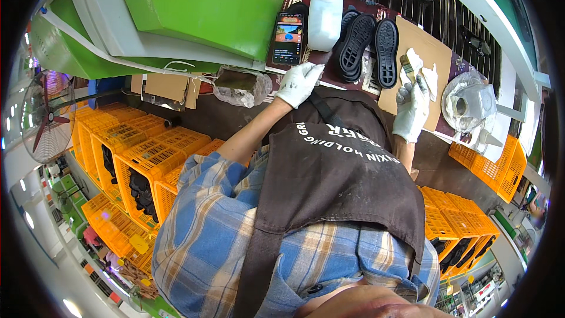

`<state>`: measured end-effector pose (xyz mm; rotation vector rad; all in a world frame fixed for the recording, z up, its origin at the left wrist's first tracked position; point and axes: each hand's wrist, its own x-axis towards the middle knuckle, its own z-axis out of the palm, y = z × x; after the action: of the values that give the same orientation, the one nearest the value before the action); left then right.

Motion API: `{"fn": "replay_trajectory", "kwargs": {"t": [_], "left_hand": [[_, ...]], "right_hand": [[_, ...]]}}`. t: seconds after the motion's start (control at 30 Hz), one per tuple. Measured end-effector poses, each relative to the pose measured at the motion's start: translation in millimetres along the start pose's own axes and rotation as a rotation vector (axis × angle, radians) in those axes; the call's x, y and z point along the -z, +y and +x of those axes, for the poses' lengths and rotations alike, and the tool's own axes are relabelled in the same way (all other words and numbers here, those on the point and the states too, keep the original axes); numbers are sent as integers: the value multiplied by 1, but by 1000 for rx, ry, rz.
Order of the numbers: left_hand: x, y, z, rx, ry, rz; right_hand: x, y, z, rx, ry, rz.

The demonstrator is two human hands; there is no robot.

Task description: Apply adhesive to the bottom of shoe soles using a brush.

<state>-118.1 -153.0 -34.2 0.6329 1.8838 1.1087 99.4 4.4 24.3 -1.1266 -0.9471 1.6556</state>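
Observation:
My right hand [411, 109], in a white glove with dark stains on the fingertips, is closed on a brush [407, 66]. The bristles point away from me, over a brown cardboard sheet [432, 53] and beside crumpled white cloth or paper [414, 59]. At the near edge of the bench is my left hand [299, 85], also gloved, its fingers curled together; whatever may be in them is hidden. Just beyond it lies a phone [288, 38] with a lit screen. Between the hands are black shoe soles, some stacked [357, 44] and a single sole [386, 53] beside them.
A white plastic bottle [325, 17] stands beyond my left hand. To the right are a plastic-wrapped container [469, 106] and a nozzle-tipped bottle [489, 139]. A green machine housing [200, 9] fills the upper left. Orange crates [138, 162] stand on both sides, several holding black pieces.

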Motion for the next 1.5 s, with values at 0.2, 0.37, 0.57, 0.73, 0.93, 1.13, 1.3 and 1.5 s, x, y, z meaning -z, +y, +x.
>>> {"fn": "replay_trajectory", "kwargs": {"t": [0.2,0.37,0.57,0.73,0.93,1.13,1.3,1.5], "left_hand": [[-4,-2,4,-82,67,-30],[-1,-12,12,-19,10,-19],[3,5,4,-206,190,319],[7,15,2,-349,356,491],[4,14,3,-363,485,633],[2,0,9,-343,454,628],[2,-2,11,-375,477,651],[2,1,11,-372,479,662]], "right_hand": [[1,1,2,0,-8,-2],[-5,-2,4,-11,-7,-16],[-5,0,9,-26,-27,-60],[-10,-4,10,-37,-32,-70],[-8,-3,14,-49,-34,-86],[-4,0,15,-45,-43,-84],[-4,2,16,-52,-36,-61],[-1,6,18,-56,-27,4]]}}
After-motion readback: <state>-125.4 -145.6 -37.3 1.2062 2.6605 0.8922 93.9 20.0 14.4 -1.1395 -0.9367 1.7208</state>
